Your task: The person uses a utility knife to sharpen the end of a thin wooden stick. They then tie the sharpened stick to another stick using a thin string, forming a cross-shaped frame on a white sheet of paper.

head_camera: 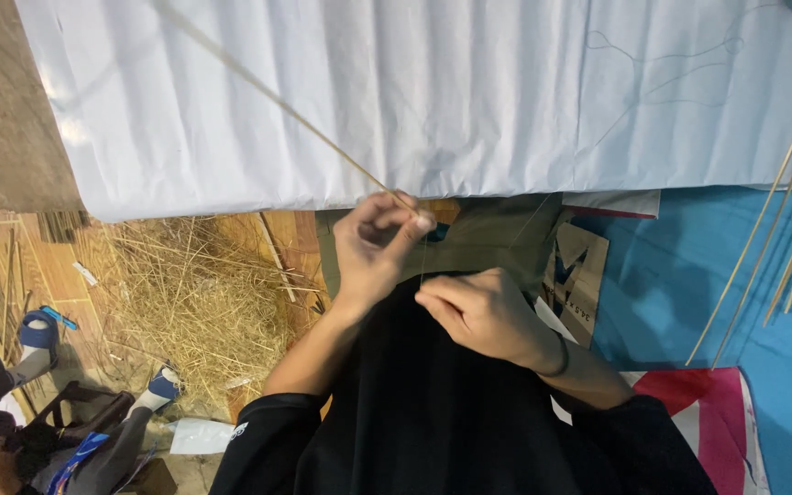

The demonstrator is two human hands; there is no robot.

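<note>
Centre frame: left hand (373, 247) pinches the near end of a thin stick (277, 96); right hand (483, 316), loosely curled, appears to draw a thread (423, 257). Binding looks under way; next move likely needs steady tension beside the white paper sheet (469, 92).

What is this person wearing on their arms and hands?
Both hands are bare, with no gloves. The left hand comes out of a black sleeve pushed up to about the elbow, with a small pale mark near its cuff. The right hand has a thin dark band round the wrist, then a black sleeve above it.
</note>
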